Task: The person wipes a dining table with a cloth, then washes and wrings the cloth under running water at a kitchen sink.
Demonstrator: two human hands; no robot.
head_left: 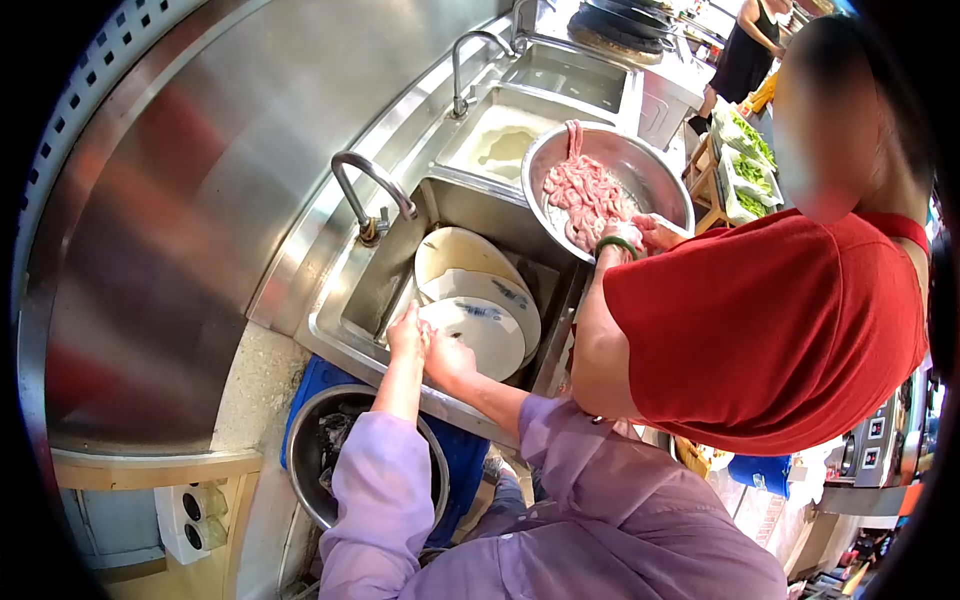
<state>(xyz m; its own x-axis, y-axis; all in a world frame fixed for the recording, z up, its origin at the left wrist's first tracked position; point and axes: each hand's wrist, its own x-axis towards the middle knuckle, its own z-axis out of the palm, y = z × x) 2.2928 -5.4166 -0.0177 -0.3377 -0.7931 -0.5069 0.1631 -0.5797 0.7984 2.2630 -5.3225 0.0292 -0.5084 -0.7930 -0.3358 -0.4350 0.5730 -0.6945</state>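
My left hand (407, 337) and my right hand (450, 360) are close together over the near sink basin (350, 310), at the left edge of a white oval plate (478, 330) with a blue pattern. Both hands look closed, with the fingers drawn in. What is between them is too small to make out, and I cannot tell whether they grip the plate's rim. Behind this plate, another patterned plate (525, 305) and a yellowish plate (450, 250) lean in the basin.
A curved faucet (365, 170) stands behind the basin. On the right, a person in a red top (760, 330) has their hands in a steel bowl (670, 190) of pink raw meat (585, 195). Below the sink sits a metal bowl (305, 435) with dark contents, on a blue crate (465, 470).
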